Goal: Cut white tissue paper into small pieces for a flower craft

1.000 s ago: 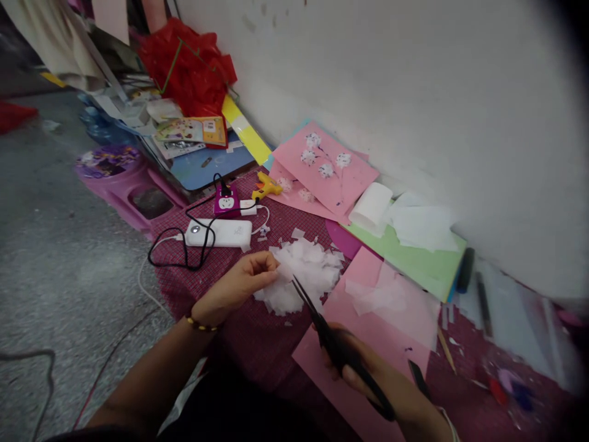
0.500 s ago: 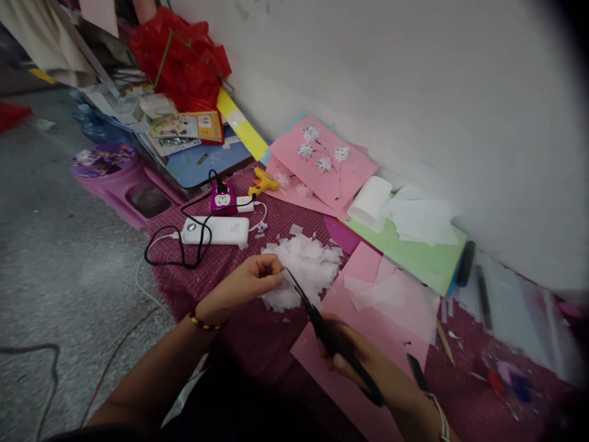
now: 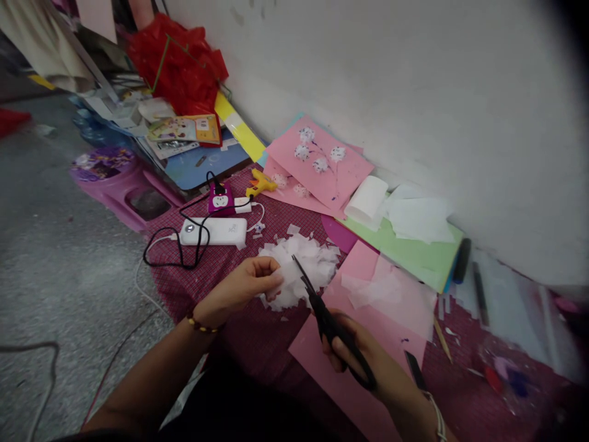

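gripping black scissors, right hand angles blades toward pinched left hand, likely for control; can't tell what left holds. white scraps heaped left of pink sheet, probably for easy reach.

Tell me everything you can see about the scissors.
The scissors have a black, plastic-looking handle and slender dark blades, parted slightly at the tips. The right hand grips the handle, its fingers hiding part of the grip. They slant, blades pointing away from the person and leftward, seen against the heap of white paper scraps. The tips are near the left hand but apart from it. Whether they touch paper is unclear.
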A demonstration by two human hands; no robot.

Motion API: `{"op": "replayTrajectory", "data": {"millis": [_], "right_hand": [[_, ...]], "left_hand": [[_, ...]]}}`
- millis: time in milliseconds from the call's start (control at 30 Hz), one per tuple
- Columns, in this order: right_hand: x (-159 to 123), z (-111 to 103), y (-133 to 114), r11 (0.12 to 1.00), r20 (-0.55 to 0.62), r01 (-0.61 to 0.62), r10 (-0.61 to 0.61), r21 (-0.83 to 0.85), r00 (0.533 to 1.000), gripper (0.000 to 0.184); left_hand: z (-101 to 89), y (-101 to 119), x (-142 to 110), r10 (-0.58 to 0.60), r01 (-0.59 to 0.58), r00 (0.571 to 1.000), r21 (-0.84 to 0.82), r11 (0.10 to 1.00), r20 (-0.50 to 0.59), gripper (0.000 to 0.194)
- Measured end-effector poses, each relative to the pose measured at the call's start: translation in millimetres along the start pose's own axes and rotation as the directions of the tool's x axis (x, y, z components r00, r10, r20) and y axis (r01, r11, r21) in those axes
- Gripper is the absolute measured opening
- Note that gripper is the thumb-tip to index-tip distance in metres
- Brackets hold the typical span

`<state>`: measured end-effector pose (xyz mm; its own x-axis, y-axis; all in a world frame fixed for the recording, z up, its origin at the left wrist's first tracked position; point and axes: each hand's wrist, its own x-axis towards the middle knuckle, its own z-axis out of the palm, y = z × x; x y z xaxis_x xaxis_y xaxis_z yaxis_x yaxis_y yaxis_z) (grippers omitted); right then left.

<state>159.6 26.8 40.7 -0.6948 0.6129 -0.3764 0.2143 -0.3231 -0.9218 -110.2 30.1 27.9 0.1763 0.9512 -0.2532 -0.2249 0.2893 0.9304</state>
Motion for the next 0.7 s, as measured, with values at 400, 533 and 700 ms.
{"op": "replayTrajectory", "data": {"millis": [400, 533, 700], "right_hand": [[-1, -10, 2, 0.992, 0.132, 0.081, -0.068, -0.096, 0.989, 0.052], [1, -9, 0, 0.996, 0.181, 0.057, -0.043, -0.075, 0.983, 0.055], [-1, -10, 3, 0.995, 0.175, 0.069, -0.056, -0.069, 0.983, 0.056]], "left_hand": [[1.8, 9, 16, 0.107, -0.119, 0.985, -0.087, 0.989, -0.132, 0.036], [6.2, 8, 16, 0.109, -0.121, 0.986, -0.089, 0.989, -0.125, 0.036], [4.8, 11, 15, 0.117, -0.150, 0.968, -0.136, 0.979, -0.224, 0.026]]}}
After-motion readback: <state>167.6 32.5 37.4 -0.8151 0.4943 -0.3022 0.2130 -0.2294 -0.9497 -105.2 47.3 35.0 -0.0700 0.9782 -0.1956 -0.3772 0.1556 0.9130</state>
